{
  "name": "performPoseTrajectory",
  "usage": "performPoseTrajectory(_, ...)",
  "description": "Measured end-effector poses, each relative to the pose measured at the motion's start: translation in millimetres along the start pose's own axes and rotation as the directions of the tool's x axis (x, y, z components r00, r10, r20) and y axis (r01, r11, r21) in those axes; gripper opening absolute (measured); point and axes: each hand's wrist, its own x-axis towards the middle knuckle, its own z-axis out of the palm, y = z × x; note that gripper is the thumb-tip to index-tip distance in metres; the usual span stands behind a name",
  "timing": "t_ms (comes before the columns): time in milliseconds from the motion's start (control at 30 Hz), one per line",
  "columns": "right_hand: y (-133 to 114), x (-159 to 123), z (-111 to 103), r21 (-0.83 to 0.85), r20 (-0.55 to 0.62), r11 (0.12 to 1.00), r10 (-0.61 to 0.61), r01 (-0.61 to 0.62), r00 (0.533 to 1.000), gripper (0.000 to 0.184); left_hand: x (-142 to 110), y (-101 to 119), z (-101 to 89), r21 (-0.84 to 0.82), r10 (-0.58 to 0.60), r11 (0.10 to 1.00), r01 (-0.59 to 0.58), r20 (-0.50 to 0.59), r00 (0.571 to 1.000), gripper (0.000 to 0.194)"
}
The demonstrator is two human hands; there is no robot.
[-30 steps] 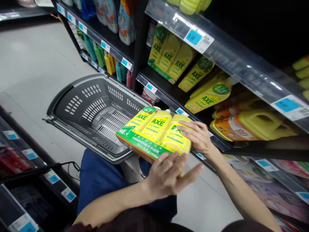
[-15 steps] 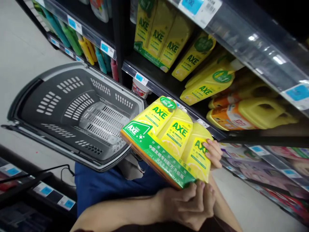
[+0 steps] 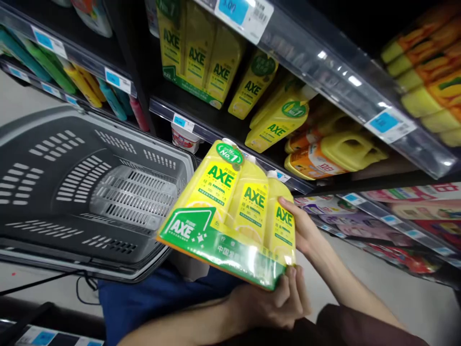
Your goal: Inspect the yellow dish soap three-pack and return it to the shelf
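Note:
A shrink-wrapped pack of three yellow AXE dish soap bottles (image 3: pixel 248 197), with a green band along its base, is held tilted in front of me. My left hand (image 3: pixel 277 298) is closed on the pack's lower right corner, fingers curled at the edge of the green band. Around the right-hand bottle's side grips my right hand (image 3: pixel 300 223); most of its fingers are hidden behind the pack. A grey shopping basket (image 3: pixel 144 259) with slotted walls stands to the left, its bottom bare. The pack's left corner overlaps the basket rim in view.
Beyond the pack, a dark shelf (image 3: pixel 212 120) carries more AXE bottles (image 3: pixel 252 86) and yellow jugs with orange labels (image 3: pixel 324 156). A white tub (image 3: pixel 185 137) sits under its edge. Colourful bottles (image 3: pixel 82 79) line the lower left shelf. Packaged goods (image 3: pixel 345 216) fill shelves at right.
My view has swung to the right, so shelves and basket appear farther left. The pack is turned more squarely to me. My right hand has shifted up along its side; both hands still hold it.

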Motion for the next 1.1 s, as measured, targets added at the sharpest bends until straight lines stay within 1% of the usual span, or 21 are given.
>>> performPoseTrajectory(33, 1.4, 4.4, 1.7, 0.007, -0.003, 1.0, 0.008, -0.008, 1.0, 0.041, 1.8, 3.3, -1.2, -0.003, -0.012, 1.0, 0.012, 0.001, 1.0, 0.027)
performPoseTrajectory(100, 6.8, 11.0, 2.2, 0.021, 0.006, 0.998, -0.051, 0.051, 0.999, 0.039, 3.7, 8.3, -6.1, -0.064, -0.059, 0.996, 0.061, 0.032, 0.998, 0.031)
performPoseTrajectory(200, 15.6, 15.2, -2.7, 0.026, 0.019, 0.985, -0.17, 0.169, 0.985, 0.039, 2.0, 1.6, -24.2, -0.297, -0.166, 0.935, 0.193, 0.112, 0.98, 0.038)
performPoseTrajectory(267, 18.9, 16.5, -6.9, 0.034, 0.009, 0.98, -0.196, 0.195, 0.981, 0.039, -2.0, -20.6, -42.6, -0.486, -0.192, 0.841, 0.236, 0.138, 0.972, 0.039)
performPoseTrajectory(300, 19.8, 17.0, -8.6, 0.041, 0.002, 0.98, -0.192, 0.192, 0.981, 0.039, -4.9, -37.7, -52.1, -0.532, -0.184, 0.808, 0.253, 0.179, 0.966, 0.043)
performPoseTrajectory(333, 20.3, 17.4, -9.8, 0.05, -0.003, 0.982, -0.183, 0.183, 0.983, 0.038, -8.4, -58.0, -60.4, -0.518, -0.276, 0.786, 0.338, 0.195, 0.941, 0.046)
performPoseTrajectory(367, 20.7, 17.5, -10.4, 0.057, -0.004, 0.983, -0.173, 0.173, 0.985, 0.037, -12.7, -80.4, -66.7, -0.473, -0.445, 0.74, 0.479, 0.192, 0.875, 0.051)
performPoseTrajectory(400, 20.9, 17.1, -10.1, 0.062, -0.001, 0.984, -0.166, 0.166, 0.986, 0.036, -17.6, -103.5, -70.3, -0.44, -0.611, 0.645, 0.624, 0.194, 0.768, 0.057)
performPoseTrajectory(433, 21.0, 16.2, -8.8, 0.065, 0.003, 0.983, -0.169, 0.169, 0.986, 0.036, -23.0, -125.8, -70.9, -0.421, -0.743, 0.496, 0.759, 0.247, 0.622, 0.064)
performPoseTrajectory(467, 21.0, 14.6, -6.4, 0.068, 0.007, 0.98, -0.186, 0.185, 0.982, 0.036, -28.7, -145.7, -68.8, -0.431, -0.795, 0.35, 0.831, 0.333, 0.508, 0.066)
performPoseTrajectory(500, 20.8, 12.4, -2.8, 0.074, 0.008, 0.974, -0.215, 0.214, 0.977, 0.036, -34.2, -161.8, -64.5, -0.477, -0.781, 0.232, 0.848, 0.427, 0.455, 0.065)
performPoseTrajectory(533, 20.4, 9.7, 1.9, 0.086, 0.006, 0.966, -0.247, 0.246, 0.969, 0.037, -39.2, -173.1, -58.9, -0.533, -0.702, 0.114, 0.839, 0.554, 0.447, 0.062)
performPoseTrajectory(567, 19.4, 6.8, 7.2, 0.107, 0.003, 0.957, -0.27, 0.268, 0.963, 0.038, -43.1, -179.0, -53.4, -0.569, -0.625, -0.003, 0.822, 0.643, 0.442, 0.062)
performPoseTrajectory(633, 16.3, 0.4, 18.0, 0.164, -0.007, 0.944, -0.287, 0.285, 0.958, 0.038, -47.8, -175.3, -46.2, -0.602, -0.602, -0.173, 0.78, 0.691, 0.4, 0.062)
performPoseTrajectory(700, 12.1, -6.3, 25.6, 0.212, -0.023, 0.934, -0.29, 0.288, 0.957, 0.034, -49.8, -155.7, -47.9, -0.607, -0.657, -0.272, 0.747, 0.684, 0.317, 0.062)
performPoseTrajectory(767, 8.8, -13.6, 27.0, 0.225, -0.047, 0.929, -0.292, 0.295, 0.955, 0.031, -51.5, -129.4, -57.2, -0.588, -0.7, -0.324, 0.741, 0.676, 0.231, 0.063)
performPoseTrajectory(800, 7.9, -17.4, 25.5, 0.223, -0.057, 0.927, -0.295, 0.3, 0.954, 0.03, -52.4, -116.5, -62.8, -0.578, -0.707, -0.34, 0.742, 0.678, 0.204, 0.064)
performPoseTrajectory(867, 7.7, -24.1, 19.3, 0.219, -0.071, 0.924, -0.305, 0.313, 0.95, 0.03, -54.4, -95.1, -71.8, -0.572, -0.723, -0.343, 0.745, 0.667, 0.18, 0.066)
performPoseTrajectory(900, 8.1, -26.4, 15.3, 0.219, -0.077, 0.92, -0.316, 0.325, 0.946, 0.031, -55.5, -87.2, -73.8, -0.574, -0.727, -0.333, 0.748, 0.661, 0.183, 0.067)
performPoseTrajectory(1000, 11.1, -26.8, 2.2, 0.218, -0.095, 0.907, -0.348, 0.36, 0.933, 0.031, -59.4, -73.9, -69.5, -0.579, -0.705, -0.296, 0.76, 0.669, 0.235, 0.067)
performPoseTrajectory(1100, 14.9, -19.0, -10.0, 0.215, -0.09, 0.911, -0.34, 0.351, 0.936, 0.03, -62.4, -69.3, -59.0, -0.59, -0.682, -0.239, 0.771, 0.668, 0.3, 0.068)
